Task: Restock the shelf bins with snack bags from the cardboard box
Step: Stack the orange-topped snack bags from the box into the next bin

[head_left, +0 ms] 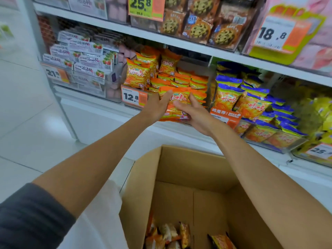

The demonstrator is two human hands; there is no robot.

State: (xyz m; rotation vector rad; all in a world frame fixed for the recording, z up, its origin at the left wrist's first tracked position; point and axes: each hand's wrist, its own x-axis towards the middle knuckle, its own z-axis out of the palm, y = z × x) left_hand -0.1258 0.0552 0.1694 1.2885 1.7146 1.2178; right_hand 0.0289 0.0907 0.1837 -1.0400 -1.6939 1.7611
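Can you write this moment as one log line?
step: stocking | left grip: holds orange plastic snack bags | right grip: holds same bags | place: at clear shelf bin | brown cardboard box: leftover bags inside

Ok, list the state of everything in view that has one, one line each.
held orange bags, raised, gripped between both hands, not released.
left hand, grips their left side.
right hand, grips their right side.
cardboard box, open, mostly empty.
leftover bags, lying on the box bottom.
shelved orange bags, piled up behind the held ones.
blue bags, piled up to their right.
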